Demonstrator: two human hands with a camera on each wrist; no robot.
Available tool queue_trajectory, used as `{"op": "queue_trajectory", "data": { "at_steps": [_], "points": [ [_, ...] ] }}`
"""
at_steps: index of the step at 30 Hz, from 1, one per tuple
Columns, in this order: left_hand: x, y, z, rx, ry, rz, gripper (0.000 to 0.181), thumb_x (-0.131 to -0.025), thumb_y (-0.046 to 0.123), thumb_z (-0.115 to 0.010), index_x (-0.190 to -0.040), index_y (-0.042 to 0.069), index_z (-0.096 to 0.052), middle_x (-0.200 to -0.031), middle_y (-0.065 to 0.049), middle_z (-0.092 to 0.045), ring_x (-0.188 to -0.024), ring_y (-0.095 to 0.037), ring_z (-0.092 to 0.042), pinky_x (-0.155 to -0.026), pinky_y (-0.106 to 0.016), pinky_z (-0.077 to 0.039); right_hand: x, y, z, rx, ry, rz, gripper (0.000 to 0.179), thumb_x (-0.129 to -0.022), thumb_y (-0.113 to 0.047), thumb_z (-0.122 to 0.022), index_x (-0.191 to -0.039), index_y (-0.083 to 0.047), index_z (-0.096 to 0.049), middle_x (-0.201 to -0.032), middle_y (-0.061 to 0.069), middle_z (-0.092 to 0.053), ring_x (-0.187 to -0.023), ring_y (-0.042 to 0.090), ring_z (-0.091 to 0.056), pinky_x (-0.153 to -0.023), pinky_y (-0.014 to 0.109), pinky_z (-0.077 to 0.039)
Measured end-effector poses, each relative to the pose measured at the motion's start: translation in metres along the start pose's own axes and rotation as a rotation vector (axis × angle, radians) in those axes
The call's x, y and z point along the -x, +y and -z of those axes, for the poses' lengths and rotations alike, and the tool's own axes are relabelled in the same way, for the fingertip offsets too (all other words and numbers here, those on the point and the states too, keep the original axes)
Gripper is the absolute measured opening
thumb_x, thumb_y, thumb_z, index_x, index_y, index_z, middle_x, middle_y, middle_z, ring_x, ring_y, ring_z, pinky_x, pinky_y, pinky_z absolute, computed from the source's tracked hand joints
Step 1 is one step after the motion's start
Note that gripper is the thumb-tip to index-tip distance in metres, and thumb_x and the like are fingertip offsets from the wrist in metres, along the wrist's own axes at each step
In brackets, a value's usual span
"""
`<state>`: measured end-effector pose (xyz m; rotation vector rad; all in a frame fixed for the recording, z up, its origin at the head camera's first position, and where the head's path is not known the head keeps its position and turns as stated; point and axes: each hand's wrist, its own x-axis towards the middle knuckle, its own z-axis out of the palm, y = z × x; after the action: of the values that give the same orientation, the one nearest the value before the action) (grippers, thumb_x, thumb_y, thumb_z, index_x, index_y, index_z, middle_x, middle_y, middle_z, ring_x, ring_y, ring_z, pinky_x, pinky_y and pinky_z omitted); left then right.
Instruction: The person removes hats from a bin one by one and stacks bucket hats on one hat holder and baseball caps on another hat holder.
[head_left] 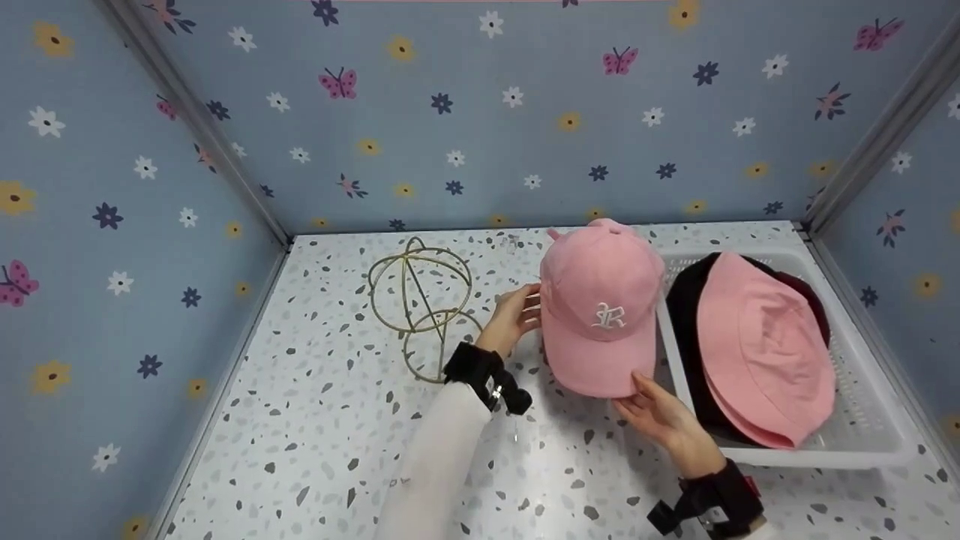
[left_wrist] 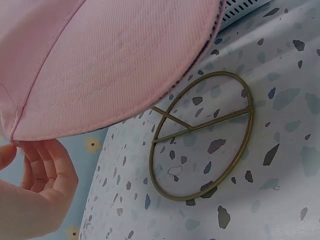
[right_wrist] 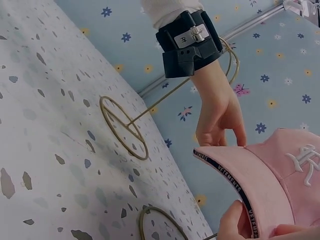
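Observation:
A pink baseball cap (head_left: 600, 277) with a white embroidered letter is held up between both hands, its brim toward me. My left hand (head_left: 514, 321) pinches the cap's edge at the left, where brim and crown meet. On the right side my right hand (head_left: 667, 420) grips the brim, thumb on top and fingers beneath. Dark tape with white lettering (right_wrist: 235, 187) runs along the brim's edge. Below the cap, the left wrist view shows a gold wire ring base (left_wrist: 191, 127), its rod running up behind the brim. The cap hides the rest of that stand.
Left of the cap stands another gold wire hat stand (head_left: 406, 257) with a domed top. A white plastic basket (head_left: 862, 450) at the right holds a pink bucket hat (head_left: 780, 352) over dark hats (head_left: 686, 300). Flowered walls (head_left: 510, 135) enclose the speckled table (head_left: 300, 420).

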<state>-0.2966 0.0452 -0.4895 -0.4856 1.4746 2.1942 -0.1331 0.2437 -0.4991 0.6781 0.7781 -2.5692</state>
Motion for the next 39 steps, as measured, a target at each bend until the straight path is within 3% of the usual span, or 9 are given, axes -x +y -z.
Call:
{"op": "queue_trajectory", "data": {
  "at_steps": [7,13,15,18,22,25,30,34,39],
  "points": [
    [0.01,-0.002,0.0,-0.083,0.112,-0.133,0.025,-0.087,0.015,-0.052,-0.104,-0.002,-0.058,-0.078,-0.008,-0.059,-0.059,-0.013,-0.057,-0.06,-0.026,-0.052,0.003,0.004,0.0,0.063,-0.003,-0.015,0.009,-0.093,-0.011,-0.043,-0.091,-0.003,-0.045,-0.099,0.013,-0.049,-0.093,0.025,-0.052,-0.101,0.035,-0.03],
    [0.021,-0.006,-0.002,-0.125,0.203,-0.251,0.023,-0.085,0.013,-0.053,-0.101,-0.003,-0.057,-0.077,-0.011,-0.06,-0.06,-0.018,-0.058,-0.059,-0.029,-0.052,0.003,0.008,0.003,0.095,-0.013,-0.049,0.036,-0.094,-0.013,-0.04,-0.122,0.004,-0.026,-0.123,0.022,-0.03,-0.105,0.029,-0.045,-0.104,0.035,-0.024],
    [0.024,-0.009,-0.002,-0.135,0.204,-0.273,0.023,-0.085,0.013,-0.052,-0.1,-0.003,-0.057,-0.078,-0.014,-0.061,-0.06,-0.019,-0.059,-0.059,-0.03,-0.052,0.003,0.009,0.006,0.119,-0.027,-0.054,0.047,-0.095,-0.015,-0.038,-0.132,0.004,-0.016,-0.126,0.023,-0.027,-0.105,0.028,-0.047,-0.105,0.035,-0.022],
    [0.028,-0.014,-0.002,-0.128,0.202,-0.301,0.019,-0.085,0.012,-0.051,-0.095,-0.003,-0.058,-0.079,-0.016,-0.061,-0.058,-0.017,-0.059,-0.058,-0.03,-0.052,0.004,0.01,0.008,0.087,-0.055,-0.07,0.042,-0.095,-0.013,-0.038,-0.129,0.004,-0.022,-0.119,0.025,-0.038,-0.101,0.028,-0.051,-0.105,0.034,-0.021],
    [0.035,-0.02,-0.002,-0.097,0.195,-0.339,0.015,-0.084,0.009,-0.05,-0.089,-0.002,-0.059,-0.071,-0.013,-0.06,-0.053,-0.014,-0.056,-0.056,-0.029,-0.052,0.01,0.006,0.008,0.068,-0.108,-0.096,0.016,-0.095,-0.01,-0.037,-0.102,0.0,-0.047,-0.103,0.02,-0.053,-0.098,0.027,-0.054,-0.104,0.034,-0.025],
    [0.043,-0.022,-0.003,-0.092,0.194,-0.363,0.014,-0.083,0.008,-0.05,-0.087,-0.002,-0.059,-0.069,-0.013,-0.059,-0.051,-0.013,-0.054,-0.054,-0.028,-0.051,0.017,0.0,0.003,0.164,-0.161,-0.072,0.017,-0.095,-0.01,-0.036,-0.097,-0.004,-0.053,-0.101,0.017,-0.056,-0.099,0.025,-0.055,-0.102,0.035,-0.029],
    [0.053,-0.024,-0.007,-0.104,0.186,-0.406,0.014,-0.082,0.009,-0.05,-0.085,-0.001,-0.06,-0.065,-0.009,-0.057,-0.049,-0.011,-0.052,-0.049,-0.024,-0.049,0.03,-0.018,-0.009,0.357,-0.243,0.031,0.015,-0.095,-0.009,-0.036,-0.105,-0.006,-0.046,-0.102,0.011,-0.056,-0.099,0.022,-0.054,-0.096,0.034,-0.038],
    [0.06,-0.028,-0.013,-0.12,0.163,-0.44,0.016,-0.082,0.006,-0.049,-0.088,-0.005,-0.058,-0.062,-0.005,-0.055,-0.046,-0.009,-0.05,-0.045,-0.021,-0.044,0.039,-0.034,-0.016,0.416,-0.306,0.076,0.019,-0.095,-0.007,-0.034,-0.103,-0.008,-0.051,-0.103,0.009,-0.057,-0.099,0.021,-0.055,-0.091,0.032,-0.042],
    [0.074,-0.036,-0.02,-0.132,0.114,-0.45,0.019,-0.082,0.001,-0.045,-0.095,-0.01,-0.055,-0.066,-0.011,-0.057,-0.048,-0.009,-0.05,-0.05,-0.026,-0.047,0.046,-0.055,-0.02,0.459,-0.448,0.118,0.03,-0.097,-0.007,-0.028,-0.103,-0.01,-0.058,-0.104,0.009,-0.06,-0.098,0.02,-0.056,-0.089,0.03,-0.043]
  ]
}}
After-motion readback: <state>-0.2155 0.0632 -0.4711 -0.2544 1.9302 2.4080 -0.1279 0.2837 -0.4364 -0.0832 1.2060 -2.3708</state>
